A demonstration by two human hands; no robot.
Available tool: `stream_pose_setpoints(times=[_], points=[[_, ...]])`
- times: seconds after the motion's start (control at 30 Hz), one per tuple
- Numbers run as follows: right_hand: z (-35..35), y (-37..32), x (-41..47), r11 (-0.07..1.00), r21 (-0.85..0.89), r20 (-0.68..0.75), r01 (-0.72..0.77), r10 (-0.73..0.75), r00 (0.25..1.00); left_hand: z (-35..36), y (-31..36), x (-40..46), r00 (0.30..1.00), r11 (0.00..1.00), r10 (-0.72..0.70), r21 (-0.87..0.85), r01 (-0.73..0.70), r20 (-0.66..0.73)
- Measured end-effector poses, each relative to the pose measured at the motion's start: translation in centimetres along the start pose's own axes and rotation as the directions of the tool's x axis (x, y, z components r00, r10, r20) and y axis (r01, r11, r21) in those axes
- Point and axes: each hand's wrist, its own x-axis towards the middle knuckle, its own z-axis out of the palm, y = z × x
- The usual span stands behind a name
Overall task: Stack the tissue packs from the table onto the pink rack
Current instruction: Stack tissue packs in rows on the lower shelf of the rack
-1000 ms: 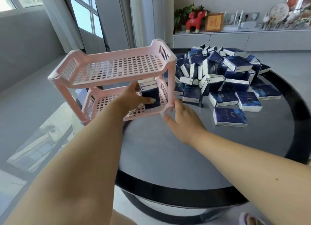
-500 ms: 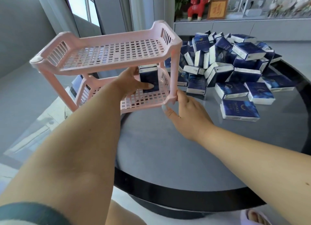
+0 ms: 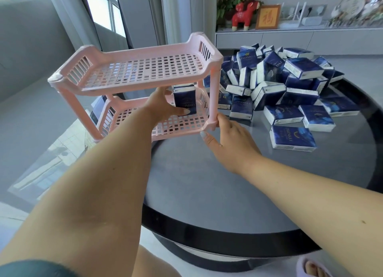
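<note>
The pink rack (image 3: pixel 136 73) sits at the near left edge of the round dark worktop (image 3: pixel 207 183), two slatted tiers on corner posts, and everything else I place from it. To its right and behind it lies the heap of blue-and-white tissue packs (image 3: pixel 275 77), too jumbled to count; many lie flat, some stand on edge. Nearest the rack's right post, a few packs rest singly on the worktop, one flat pack (image 3: pixel 292 138) lying closest to me. Behind the heap, beyond the rack, a sideboard (image 3: pixel 269 40) carries a red toy horse (image 3: pixel 243 15), a framed gold character (image 3: pixel 267 17) and a potted plant (image 3: pixel 226 5). To the rack's left, a window (image 3: pixel 103 9) with curtains.

My left hand (image 3: pixel 163 104) reaches in between the two tiers from the front, fingers curled round a stack of tissue packs (image 3: pixel 185 99) standing on the lower tier at its right end, thumb pressed on the front face. The upper tier hides part of the stack, so I cannot count the packs in it. My right hand (image 3: pixel 230 144) is at the rack's front right foot, thumb under the lower rim and a finger touching the post, gripping that corner. The upper tier holds nothing.
</note>
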Motion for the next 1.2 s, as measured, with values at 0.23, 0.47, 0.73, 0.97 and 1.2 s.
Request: stream_pose_setpoints(times=[0.23,0.47,0.73,0.97,1.2], points=[[-0.1,0.0,-0.2,0.996,0.079,0.01,-0.046,0.046,0.999,-0.9,0.6,-3.1,0.988,1.0,-0.027,-0.015,0.025,-0.15],[-1.0,0.5,-1.3,0.983,0.185,-0.136,-0.009,0.034,0.99,0.6,2.2,-8.8,0.942,0.994,-0.018,-0.106,-0.019,-0.335],[-7.6,8.8,-1.4,0.947,-0.124,-0.414,-0.295,0.221,0.883,4.6,3.8,-13.2,0.902,0.986,0.01,-0.144,-0.08,-0.431],[-8.8,11.8,-1.2,0.819,-0.265,0.035,-0.509,0.535,0.844,8.5,4.4,-16.7,0.951,0.985,0.003,-0.165,-0.056,-0.308],[-6.7,7.8,-4.2,0.938,-0.215,0.085,-0.27,0.294,0.952,10.0,4.2,-17.5,0.969,0.996,0.074,-0.034,-0.085,-0.236]])
